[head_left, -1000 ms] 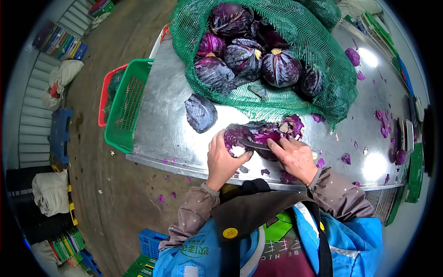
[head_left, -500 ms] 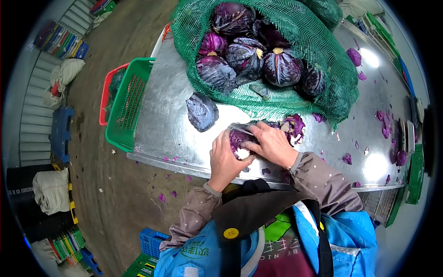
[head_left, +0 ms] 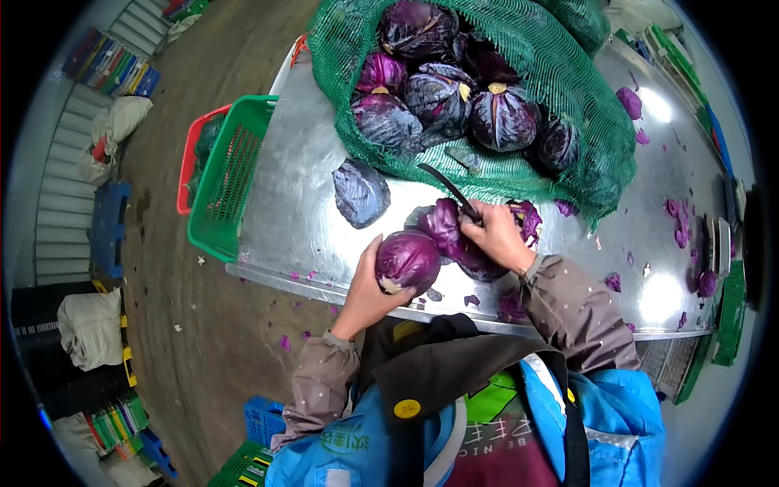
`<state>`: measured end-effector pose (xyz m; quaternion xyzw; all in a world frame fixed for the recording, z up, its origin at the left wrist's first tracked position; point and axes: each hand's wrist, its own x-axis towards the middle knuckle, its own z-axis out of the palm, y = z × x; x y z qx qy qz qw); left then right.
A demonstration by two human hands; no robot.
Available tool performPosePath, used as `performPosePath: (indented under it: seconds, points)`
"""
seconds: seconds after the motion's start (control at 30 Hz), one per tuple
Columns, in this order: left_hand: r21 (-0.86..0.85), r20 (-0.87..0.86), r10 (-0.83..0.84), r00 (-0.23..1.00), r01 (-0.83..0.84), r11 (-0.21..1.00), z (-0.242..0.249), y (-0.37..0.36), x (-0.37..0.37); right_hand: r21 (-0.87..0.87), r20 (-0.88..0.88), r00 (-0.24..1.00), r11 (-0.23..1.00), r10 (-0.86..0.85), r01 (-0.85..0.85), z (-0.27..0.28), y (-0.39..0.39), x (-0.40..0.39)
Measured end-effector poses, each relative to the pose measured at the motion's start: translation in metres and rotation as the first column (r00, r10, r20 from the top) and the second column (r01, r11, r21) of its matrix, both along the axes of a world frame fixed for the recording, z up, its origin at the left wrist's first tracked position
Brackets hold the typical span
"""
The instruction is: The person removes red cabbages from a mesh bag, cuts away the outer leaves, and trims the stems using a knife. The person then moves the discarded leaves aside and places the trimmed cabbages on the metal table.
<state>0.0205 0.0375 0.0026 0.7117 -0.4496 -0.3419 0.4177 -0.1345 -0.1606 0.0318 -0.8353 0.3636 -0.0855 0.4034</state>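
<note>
Purple cabbage, 1 smooth shiny head, sits in the L hand, over the bench nr its front edge; can't tell if its underside touches the metal. Pale cut stem shows at the near side. L fingers wrapped round its L side, thumb along the bottom.

R hand: fingers closed on a knife, handle mostly hidden. Dark curved blade points away & to the L, twd the net bag, clear of the cabbage. R hand is right by a leaf pile; contact unclear. Pile lies just beside the cabbage, on its R.

Net bag = green mesh, mouth open, w/ several dark cabbages inside, at the back of the bench. Dk outer leaf lies on the metal btwn bag & L hand. Purple scraps strewn over R end of bench. Green basket at bench's L side, red basket just beyond it.
</note>
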Motion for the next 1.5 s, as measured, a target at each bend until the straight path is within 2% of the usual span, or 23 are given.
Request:
performPosePath:
  seconds: [0.13, 0.2, 0.23, 0.27, 0.3, 0.37, 0.4, 0.47, 0.6, 0.67, 0.8, 0.83, 0.9, 0.93, 1.0, 1.03, 1.07, 1.1, 1.13, 1.2, 1.33, 1.4, 1.5]
  points:
    - [-0.066, 0.229, 0.074, 0.971, -0.06, 0.996, 0.017, -0.01, -0.016, 0.055, 0.169, 0.985, 0.997, 0.041, -0.051, 0.006, 0.024, 0.011]
    - [0.034, 0.305, 0.138, 0.942, -0.156, 0.987, 0.019, -0.02, -0.023, -0.056, 0.128, 0.991, 0.998, 0.03, -0.023, -0.002, 0.016, 0.008]
    - [-0.03, 0.27, 0.199, 0.942, -0.199, 0.98, 0.015, -0.021, -0.021, -0.199, 0.089, 0.995, 0.979, -0.036, 0.053, -0.01, 0.005, 0.006]
    - [0.047, 0.174, 0.226, 0.958, -0.238, 0.97, 0.013, -0.021, -0.013, -0.338, 0.056, 0.993, 0.933, -0.108, 0.121, -0.017, -0.008, 0.0]
    - [0.058, -0.07, 0.252, 0.965, -0.248, 0.967, 0.012, -0.017, -0.003, -0.242, -0.155, 0.983, 0.969, -0.096, 0.056, -0.021, -0.022, -0.007]
    - [0.014, -0.476, 0.244, 0.845, -0.27, 0.963, 0.004, -0.01, 0.014, -0.283, -0.008, 0.999, 0.958, -0.053, 0.048, 0.001, -0.008, -0.003]
    - [-0.01, -0.533, 0.226, 0.815, -0.273, 0.962, 0.011, -0.009, 0.016, -0.313, 0.134, 0.991, 0.948, -0.009, 0.05, 0.013, 0.004, 0.0]
    - [-0.061, -0.486, 0.16, 0.859, -0.216, 0.975, 0.025, -0.011, 0.015, -0.16, 0.177, 0.977, 0.983, 0.117, -0.088, 0.032, 0.023, 0.01]
    - [-0.104, -0.509, 0.104, 0.854, -0.181, 0.978, 0.049, -0.015, 0.01, -0.203, 0.216, 0.943, 0.956, 0.254, -0.211, 0.044, 0.025, 0.017]
    - [-0.146, -0.373, 0.013, 0.928, -0.072, 0.987, 0.057, -0.013, 0.01, -0.228, 0.172, 0.935, 0.936, 0.31, -0.268, 0.054, 0.021, 0.012]
    - [-0.175, -0.374, -0.06, 0.926, -0.007, 0.985, 0.062, -0.012, 0.008, -0.326, 0.24, 0.918, 0.917, 0.317, -0.231, 0.06, 0.019, 0.007]
    - [-0.176, -0.371, -0.065, 0.926, -0.002, 0.984, 0.059, -0.011, 0.008, -0.307, 0.244, 0.946, 0.942, 0.213, -0.133, 0.055, 0.014, 0.007]
    - [-0.186, -0.65, -0.03, 0.759, -0.12, 0.975, 0.05, -0.009, 0.007, -0.155, 0.226, 0.974, 0.985, -0.033, 0.069, 0.037, -0.003, -0.003]
    - [-0.189, -0.648, -0.031, 0.761, -0.121, 0.974, 0.051, -0.009, 0.007, -0.038, 0.174, 0.968, 0.981, -0.183, 0.192, 0.035, -0.009, -0.01]
    - [-0.123, -0.822, 0.053, 0.567, -0.267, 0.956, 0.052, -0.007, 0.003, -0.059, 0.138, 0.976, 0.982, -0.169, 0.179, 0.037, -0.008, -0.014]
    - [-0.087, -0.865, 0.079, 0.496, -0.302, 0.949, 0.056, -0.008, 0.002, -0.001, 0.232, 0.964, 0.991, -0.129, 0.133, 0.048, 0.003, -0.012]
    - [-0.088, -0.863, 0.078, 0.5, -0.3, 0.95, 0.055, -0.01, 0.001, 0.049, 0.327, 0.94, 0.995, -0.095, 0.083, 0.062, 0.015, -0.009]
    - [-0.112, -0.823, 0.098, 0.559, -0.33, 0.937, 0.054, -0.011, 0.0, 0.116, 0.279, 0.96, 0.993, -0.032, 0.0, 0.08, 0.027, -0.005]
    - [-0.14, -0.78, 0.118, 0.614, -0.355, 0.924, 0.053, -0.013, -0.002, -0.019, 0.208, 0.973, 0.994, 0.105, -0.103, 0.081, 0.033, -0.002]
    - [-0.152, -0.752, 0.144, 0.643, -0.382, 0.912, 0.059, -0.017, -0.009, -0.311, 0.185, 0.969, 0.945, 0.164, -0.101, 0.069, 0.047, 0.003]
    - [-0.167, -0.708, 0.204, 0.676, -0.44, 0.882, 0.058, -0.017, -0.013, -0.106, 0.182, 0.971, 0.984, 0.158, -0.141, 0.067, 0.044, 0.002]
    - [-0.179, -0.681, 0.217, 0.699, -0.446, 0.877, 0.057, -0.016, -0.013, -0.007, 0.286, 0.951, 0.992, 0.121, -0.124, 0.061, 0.042, 0.002]
    - [-0.199, -0.589, 0.246, 0.77, -0.433, 0.879, 0.055, -0.015, -0.015, -0.063, 0.265, 0.956, 0.991, 0.127, -0.114, 0.059, 0.043, 0.002]
